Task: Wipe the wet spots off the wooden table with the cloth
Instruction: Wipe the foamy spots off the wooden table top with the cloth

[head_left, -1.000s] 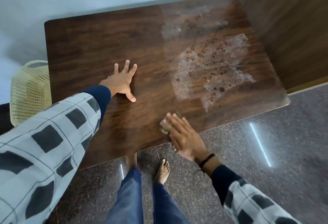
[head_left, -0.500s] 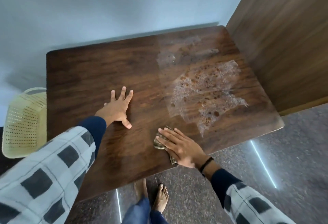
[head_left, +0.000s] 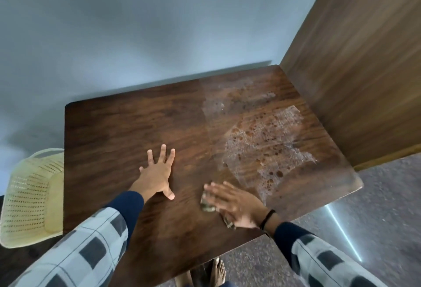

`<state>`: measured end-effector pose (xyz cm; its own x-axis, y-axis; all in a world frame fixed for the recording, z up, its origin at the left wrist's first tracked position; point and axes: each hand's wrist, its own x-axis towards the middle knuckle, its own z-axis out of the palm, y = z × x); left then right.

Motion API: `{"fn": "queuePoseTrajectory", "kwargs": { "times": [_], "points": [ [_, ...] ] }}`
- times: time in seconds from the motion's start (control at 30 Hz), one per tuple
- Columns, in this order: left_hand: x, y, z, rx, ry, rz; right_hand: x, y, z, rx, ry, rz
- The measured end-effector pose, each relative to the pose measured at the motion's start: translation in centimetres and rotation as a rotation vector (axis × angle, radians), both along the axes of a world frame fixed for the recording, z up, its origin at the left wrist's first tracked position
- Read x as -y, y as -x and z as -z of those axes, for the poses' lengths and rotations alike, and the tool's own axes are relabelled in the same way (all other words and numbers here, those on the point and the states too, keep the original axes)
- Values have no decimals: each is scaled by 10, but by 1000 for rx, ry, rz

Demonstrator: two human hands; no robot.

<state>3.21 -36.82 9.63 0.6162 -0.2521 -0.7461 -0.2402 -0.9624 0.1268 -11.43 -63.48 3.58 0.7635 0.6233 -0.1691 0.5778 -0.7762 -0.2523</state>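
The dark wooden table (head_left: pixel 118 141) fills the middle of the head view. A broad wet, foamy patch (head_left: pixel 264 147) with brown spots covers its right half, and a fainter smear (head_left: pixel 230 100) lies behind it. My right hand (head_left: pixel 232 204) presses flat with straight fingers on a small greenish cloth (head_left: pixel 207 204) near the table's front edge, just left of the wet patch; most of the cloth is hidden under my palm. My left hand (head_left: pixel 158 173) rests flat on the dry wood with fingers spread, to the left of the cloth.
A cream perforated plastic basket (head_left: pixel 29 198) stands beside the table's left edge. A wooden panel (head_left: pixel 360 63) rises along the table's right side, and a pale wall runs behind. Grey stone floor (head_left: pixel 376 214) and my bare feet (head_left: pixel 216 273) show at the front.
The camera has tilted up, so the table sits lower in view. My right hand with the cloth has shifted slightly over the wood near the front edge. My left hand stays planted.
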Motion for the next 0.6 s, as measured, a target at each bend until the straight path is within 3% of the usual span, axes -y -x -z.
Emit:
{"fn": "queuePoseTrajectory", "kwargs": {
  "times": [0.1, 0.17, 0.27, 0.37, 0.43, 0.53, 0.6],
  "points": [
    [-4, -2, 3, -9, -1, -9, -9, -17, -4, 4, -47, 372],
    [-7, -4, 6, -14, -3, -5, -28, 3, 9, 30, -100, 466],
    [-5, -5, 11, -19, -9, -2, -39, 39, 26, 41, -156, 213],
    [-5, -7, 13, -27, -16, -4, -11, 5, 15, 36, -108, -69],
    [-7, -8, 13, -31, -22, -13, -1, -38, 3, 32, -101, -12],
    [-6, -6, 11, -42, -30, -23, -3, -65, -3, 30, -120, 273],
    [-3, -6, 7, -47, -38, -27, -8, -43, 9, 42, -166, 235]
  ]
}}
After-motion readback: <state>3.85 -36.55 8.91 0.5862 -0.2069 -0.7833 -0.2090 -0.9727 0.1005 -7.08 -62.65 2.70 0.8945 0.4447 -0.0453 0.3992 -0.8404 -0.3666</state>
